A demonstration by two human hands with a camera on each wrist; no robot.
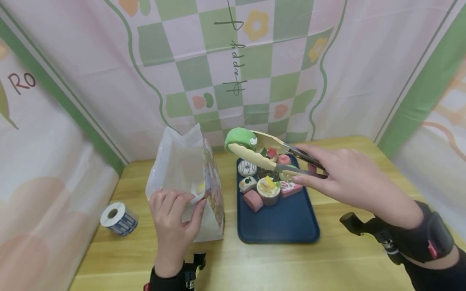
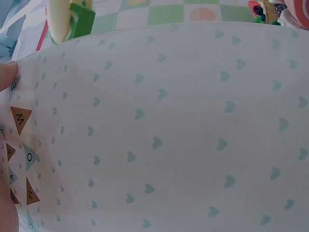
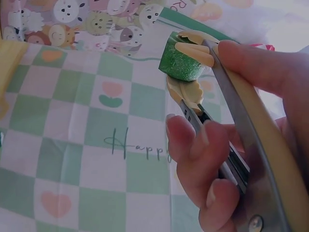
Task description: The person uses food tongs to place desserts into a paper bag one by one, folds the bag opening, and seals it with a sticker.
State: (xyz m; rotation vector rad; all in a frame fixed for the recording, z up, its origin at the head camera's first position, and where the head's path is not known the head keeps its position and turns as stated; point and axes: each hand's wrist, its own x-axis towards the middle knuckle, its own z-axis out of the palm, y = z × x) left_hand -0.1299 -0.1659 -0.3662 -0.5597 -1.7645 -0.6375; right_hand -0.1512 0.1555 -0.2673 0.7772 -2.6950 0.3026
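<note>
My right hand (image 1: 338,173) grips a pair of tongs (image 1: 302,159), whose cream tips pinch a small green cake (image 1: 238,138) above the far left of the tray. The right wrist view shows the green cake (image 3: 181,60) between the tong tips, fingers wrapped about the handles. My left hand (image 1: 176,218) pinches the near rim of a white paper bag (image 1: 182,161), which stands upright with its mouth spread. Something small and yellow shows inside the bag. In the left wrist view the heart-printed side of the bag (image 2: 188,130) fills most of the picture.
Right of the bag, a dark blue tray (image 1: 278,226) carries several toy cakes, among them a pink roll (image 1: 253,201) and a cream cup cake (image 1: 268,190). A label roll (image 1: 119,219) sits left on the wooden table (image 1: 255,266). Printed cloth (image 1: 291,60) hangs behind.
</note>
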